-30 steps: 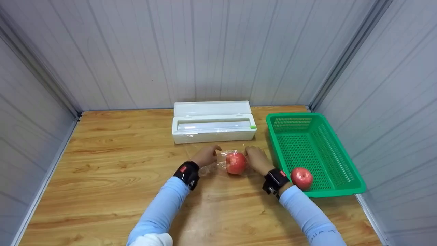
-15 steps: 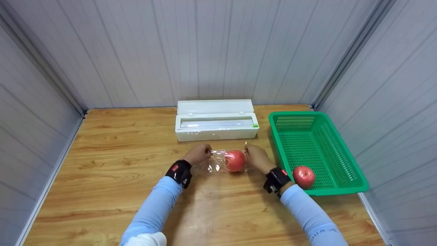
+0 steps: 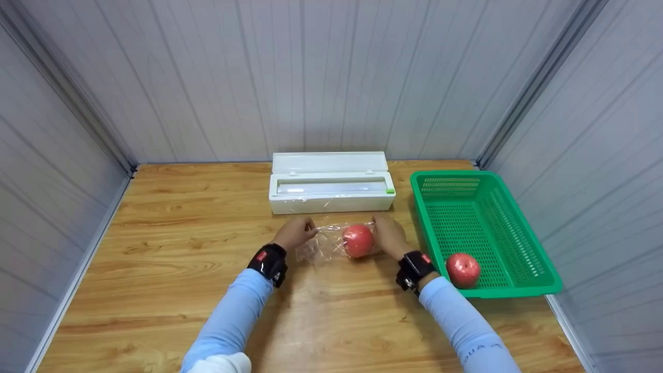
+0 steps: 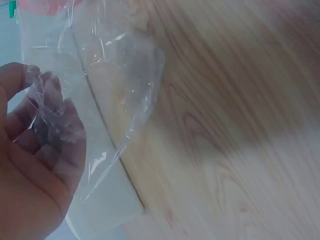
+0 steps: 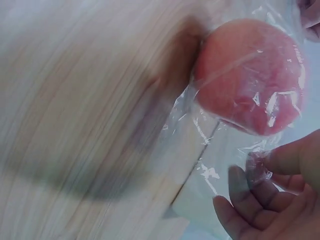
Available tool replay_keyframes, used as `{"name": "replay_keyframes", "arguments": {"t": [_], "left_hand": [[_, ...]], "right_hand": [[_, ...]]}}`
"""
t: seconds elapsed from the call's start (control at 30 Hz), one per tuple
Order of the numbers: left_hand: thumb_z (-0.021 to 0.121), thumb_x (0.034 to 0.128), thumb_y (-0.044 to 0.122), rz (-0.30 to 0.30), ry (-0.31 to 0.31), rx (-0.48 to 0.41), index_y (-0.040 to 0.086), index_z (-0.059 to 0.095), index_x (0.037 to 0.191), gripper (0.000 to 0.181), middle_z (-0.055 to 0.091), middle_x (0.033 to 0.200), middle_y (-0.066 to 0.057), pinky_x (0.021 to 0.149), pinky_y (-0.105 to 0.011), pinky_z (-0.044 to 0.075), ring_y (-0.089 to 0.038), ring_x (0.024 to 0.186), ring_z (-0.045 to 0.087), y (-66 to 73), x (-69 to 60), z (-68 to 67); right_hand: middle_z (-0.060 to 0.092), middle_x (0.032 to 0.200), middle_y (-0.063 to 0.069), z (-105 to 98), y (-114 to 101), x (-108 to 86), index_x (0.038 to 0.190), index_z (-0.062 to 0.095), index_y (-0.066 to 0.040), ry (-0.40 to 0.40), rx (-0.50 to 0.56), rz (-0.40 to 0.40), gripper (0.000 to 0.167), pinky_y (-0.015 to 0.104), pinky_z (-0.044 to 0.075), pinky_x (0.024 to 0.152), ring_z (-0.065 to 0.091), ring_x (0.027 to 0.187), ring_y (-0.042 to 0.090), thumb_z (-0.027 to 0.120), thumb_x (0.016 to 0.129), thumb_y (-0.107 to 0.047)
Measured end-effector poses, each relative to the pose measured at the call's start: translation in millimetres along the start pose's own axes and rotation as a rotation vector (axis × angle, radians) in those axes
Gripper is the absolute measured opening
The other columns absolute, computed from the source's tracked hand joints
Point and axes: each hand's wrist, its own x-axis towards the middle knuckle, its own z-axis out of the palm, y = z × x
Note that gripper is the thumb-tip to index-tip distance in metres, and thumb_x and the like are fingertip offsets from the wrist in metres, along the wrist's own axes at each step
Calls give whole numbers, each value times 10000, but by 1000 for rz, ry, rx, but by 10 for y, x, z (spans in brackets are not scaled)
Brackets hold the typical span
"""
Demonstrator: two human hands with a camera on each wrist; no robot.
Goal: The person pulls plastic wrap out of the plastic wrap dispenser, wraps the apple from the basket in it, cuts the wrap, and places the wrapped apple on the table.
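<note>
Between the two hands is a red apple, with clear plastic wrap around it and stretched out to either side. My left hand pinches the wrap's left end between thumb and curled fingers; in the left wrist view the film fans out past those fingers. On the other side my right hand pinches the gathered film close beside the apple. The right wrist view shows the wrapped apple just off the right fingertips, with creases and glare on the film.
Behind the hands stands a white wrap dispenser box, its lid raised and a roll inside. To the right is a green plastic basket holding another red apple in its near left corner. Grey panel walls bound the wooden table.
The left hand has moved left, away from the apple, drawing the film out between them. My right hand stays close to the apple's right side.
</note>
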Motion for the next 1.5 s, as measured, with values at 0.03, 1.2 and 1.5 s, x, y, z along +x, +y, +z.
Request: {"name": "replay_keyframes", "arguments": {"t": [0.03,1.2,1.5], "left_hand": [[638,869,173,-6,3,4,51,629,822,131,614,774,-47,632,-276,457,-158,701,538,-4,0,8],[691,832,266,-148,81,67,96,644,706,217,620,700,8,563,-246,402,-135,646,531,-221,-41,267],[698,826,246,-166,59,-58,91,679,732,183,612,690,23,579,-232,396,-129,653,520,-259,-65,221]], "right_hand": [[653,957,136,15,9,13,960,615,-29,13,-25,4,140,439,519,776,624,905,314,490,899,-25],[608,904,52,243,62,-15,981,566,-137,53,231,0,329,302,500,635,583,784,198,469,789,112],[654,989,123,280,134,-76,972,650,-68,174,182,-104,130,426,511,843,616,954,281,550,898,-30]]}}
